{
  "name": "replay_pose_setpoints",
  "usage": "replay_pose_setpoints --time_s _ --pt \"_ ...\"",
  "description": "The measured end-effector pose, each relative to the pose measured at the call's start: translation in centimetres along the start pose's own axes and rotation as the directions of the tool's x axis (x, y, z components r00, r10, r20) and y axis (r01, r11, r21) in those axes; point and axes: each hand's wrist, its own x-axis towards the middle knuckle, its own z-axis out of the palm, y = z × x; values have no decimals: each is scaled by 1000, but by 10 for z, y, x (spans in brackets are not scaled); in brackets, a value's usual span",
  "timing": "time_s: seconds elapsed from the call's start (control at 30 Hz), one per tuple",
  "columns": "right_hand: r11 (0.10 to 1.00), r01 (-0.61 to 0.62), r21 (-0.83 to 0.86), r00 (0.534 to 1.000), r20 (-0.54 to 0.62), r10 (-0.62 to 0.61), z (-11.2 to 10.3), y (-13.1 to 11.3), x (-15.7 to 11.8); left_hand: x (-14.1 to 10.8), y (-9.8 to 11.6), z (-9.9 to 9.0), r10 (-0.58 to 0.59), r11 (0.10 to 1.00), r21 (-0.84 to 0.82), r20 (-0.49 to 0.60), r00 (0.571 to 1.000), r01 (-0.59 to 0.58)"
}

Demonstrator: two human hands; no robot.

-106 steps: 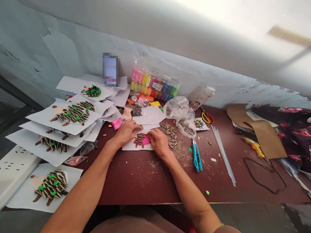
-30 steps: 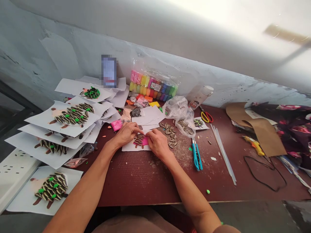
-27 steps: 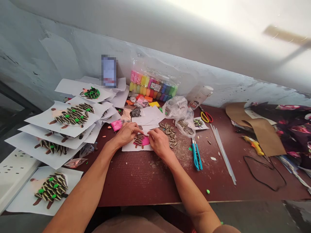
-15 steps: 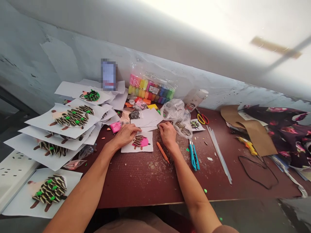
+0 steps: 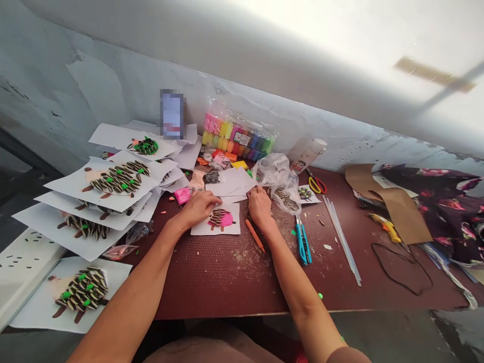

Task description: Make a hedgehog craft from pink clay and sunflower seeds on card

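A small white card (image 5: 197, 228) lies on the table with a pink clay hedgehog (image 5: 227, 219) on it, brown-legged and partly covered in rows of striped sunflower seeds. My left hand (image 5: 197, 208) rests over the card's upper left edge, fingers stretched toward its top. To the right of the card, my right hand (image 5: 260, 206) is closed low over the table, fingertips pinched together; whatever they hold is hidden. An orange stick-like tool (image 5: 255, 236) lies between card and right forearm. Beyond the right hand sits a clear plastic bag (image 5: 274, 169) with sunflower seeds (image 5: 284, 198) in it.
Stacked hedgehog pictures (image 5: 113, 194) stand at left beside a white power strip (image 5: 22, 262). Coloured clay packs (image 5: 238, 138) and a bottle (image 5: 310, 154) line the wall. Scissors (image 5: 316, 184), a blue cutter (image 5: 302, 242), glue sticks (image 5: 342, 242) and a glue gun (image 5: 385, 227) lie right.
My right hand has shifted slightly, its fingers now turned further down toward the table. My left hand stays on the card. The whole view has moved a little.
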Motion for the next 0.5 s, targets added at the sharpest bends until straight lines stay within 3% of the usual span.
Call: replay_pose_setpoints --time_s 0.17,0.33,0.5 --pt "960 32 279 991 -133 6 -6 5 -10 0 0 0 -10 1000 1 9 1000 10" --pt "730 140 669 988 -145 -57 -8 -4 -37 -1 2 -1 -2 1000 11 -3 1000 2" --pt "570 168 804 985 -111 -134 -7 -18 -52 -1 2 -1 3 1000 13 -6 1000 -3"
